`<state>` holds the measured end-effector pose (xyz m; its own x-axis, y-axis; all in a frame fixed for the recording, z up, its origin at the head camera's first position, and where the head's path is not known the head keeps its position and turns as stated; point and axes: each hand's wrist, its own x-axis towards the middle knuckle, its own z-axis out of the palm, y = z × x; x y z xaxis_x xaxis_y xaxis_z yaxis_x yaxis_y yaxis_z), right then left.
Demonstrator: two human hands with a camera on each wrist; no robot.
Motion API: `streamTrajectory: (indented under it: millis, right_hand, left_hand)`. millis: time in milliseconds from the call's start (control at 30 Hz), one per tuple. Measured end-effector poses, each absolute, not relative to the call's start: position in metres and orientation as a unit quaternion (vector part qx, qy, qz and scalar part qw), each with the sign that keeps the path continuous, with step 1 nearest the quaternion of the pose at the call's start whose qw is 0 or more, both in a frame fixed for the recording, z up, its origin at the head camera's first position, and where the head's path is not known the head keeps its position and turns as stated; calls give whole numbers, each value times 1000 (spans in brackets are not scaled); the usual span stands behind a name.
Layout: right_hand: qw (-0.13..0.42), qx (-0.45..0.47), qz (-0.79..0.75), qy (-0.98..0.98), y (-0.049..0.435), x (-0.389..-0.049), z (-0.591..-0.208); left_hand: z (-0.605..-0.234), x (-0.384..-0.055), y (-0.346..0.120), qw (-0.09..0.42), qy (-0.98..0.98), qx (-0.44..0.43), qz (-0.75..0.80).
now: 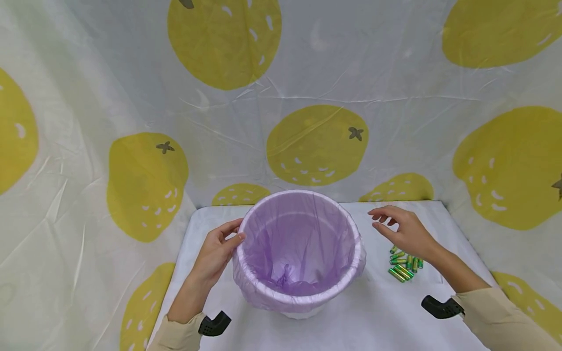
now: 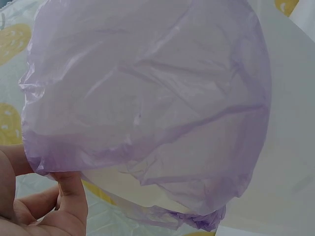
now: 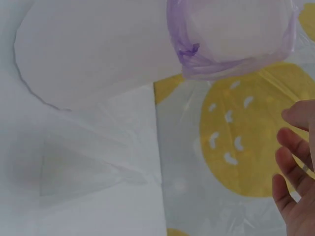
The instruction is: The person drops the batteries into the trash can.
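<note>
A white trash bin (image 1: 303, 314) stands upright, lined with a translucent purple trash bag (image 1: 303, 229) folded over its rim. At the rim's left side my left hand (image 1: 215, 253) pinches the edge, thumb on top and fingers outside. The left wrist view has the bag (image 2: 147, 98) hanging down the bin's outside, with the curled fingers (image 2: 71, 194) at its edge. My right hand (image 1: 406, 231) hovers right of the bin, fingers loosely bent and nothing between them. In the right wrist view that hand (image 3: 300, 167) is apart from the bin (image 3: 98, 44).
Several green and gold batteries (image 1: 400, 273) lie in a small group on the white tablecloth (image 1: 369, 317), below the right hand in the head view. A hanging cloth (image 1: 395, 83) printed with yellow fruit encloses the table at the back and sides.
</note>
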<state>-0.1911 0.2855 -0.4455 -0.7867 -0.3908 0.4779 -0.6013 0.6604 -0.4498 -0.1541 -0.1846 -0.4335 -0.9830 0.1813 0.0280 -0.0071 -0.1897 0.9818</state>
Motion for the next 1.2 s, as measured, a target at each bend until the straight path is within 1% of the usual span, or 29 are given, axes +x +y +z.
streamTrajectory:
  millis: [233, 633, 933, 1200]
  right_hand:
    - [175, 256, 313, -898, 295, -185, -463]
    - [163, 197, 320, -912, 312, -171, -506]
    - [156, 132, 332, -921, 324, -163, -546]
    - [156, 95, 346, -920, 335, -159, -579]
  left_hand:
    - [-433, -154, -185, 65, 628, 67, 773]
    - [-434, -154, -183, 57, 614, 58, 785]
    - [-436, -155, -183, 51, 610, 56, 789]
    - [-435, -155, -183, 55, 612, 56, 787]
